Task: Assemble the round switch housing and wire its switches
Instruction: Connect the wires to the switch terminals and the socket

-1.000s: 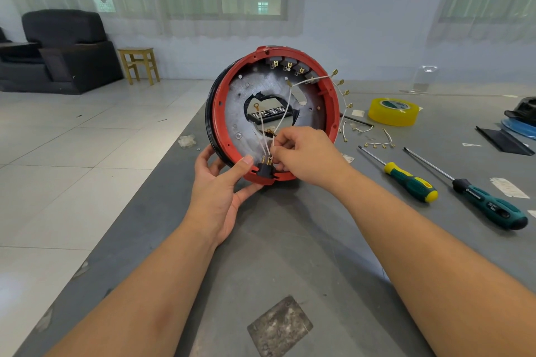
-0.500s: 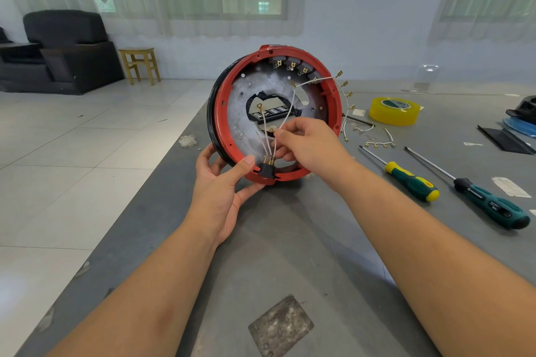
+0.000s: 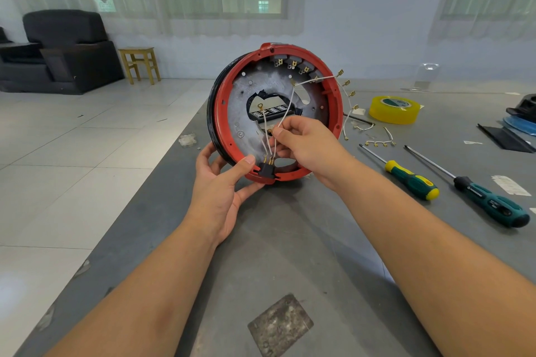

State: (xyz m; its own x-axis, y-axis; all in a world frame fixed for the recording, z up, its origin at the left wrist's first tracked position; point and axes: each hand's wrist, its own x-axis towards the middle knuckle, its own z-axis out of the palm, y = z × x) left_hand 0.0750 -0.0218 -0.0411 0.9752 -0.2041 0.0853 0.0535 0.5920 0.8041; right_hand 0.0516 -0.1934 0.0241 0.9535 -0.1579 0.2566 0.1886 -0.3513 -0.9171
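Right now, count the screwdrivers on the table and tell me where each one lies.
2. The yellow-and-green screwdriver lies right of the right hand; the teal-and-black screwdriver lies just beyond it, farther right. Both rest flat on the grey table, tips pointing away.

round housing (image 3: 290,90): red rim, upright on edge | black switch (image 3: 266,169): bottom rim, white wires (image 3: 268,145) seemingly attached
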